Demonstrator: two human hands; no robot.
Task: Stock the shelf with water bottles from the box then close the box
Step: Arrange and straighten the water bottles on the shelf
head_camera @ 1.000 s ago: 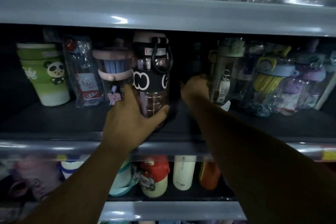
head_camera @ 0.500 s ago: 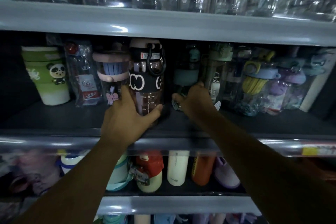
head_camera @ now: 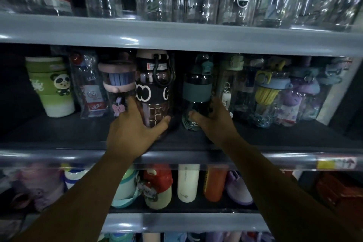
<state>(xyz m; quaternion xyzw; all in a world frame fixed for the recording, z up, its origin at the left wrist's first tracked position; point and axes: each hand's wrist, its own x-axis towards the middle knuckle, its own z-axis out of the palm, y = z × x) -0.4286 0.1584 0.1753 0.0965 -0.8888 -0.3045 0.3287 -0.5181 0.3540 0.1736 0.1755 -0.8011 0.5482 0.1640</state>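
Observation:
On the dark middle shelf stands a tall pink-tinted bottle with a black band and a black carry loop. My left hand wraps its lower part from the left front. Just right of it is a dark bottle with a teal band. My right hand grips its base, thumb across the front. Both bottles are upright on the shelf. The box is out of view.
A green panda cup and wrapped bottles fill the shelf's left; colourful lidded bottles crowd the right. Clear bottles line the top shelf. The lower shelf holds a white flask, red and orange bottles.
My right hand has drawn the teal-banded bottle forward from deep in the shelf to beside the pink bottle. My left hand stays on the pink bottle. The camera tilted down slightly.

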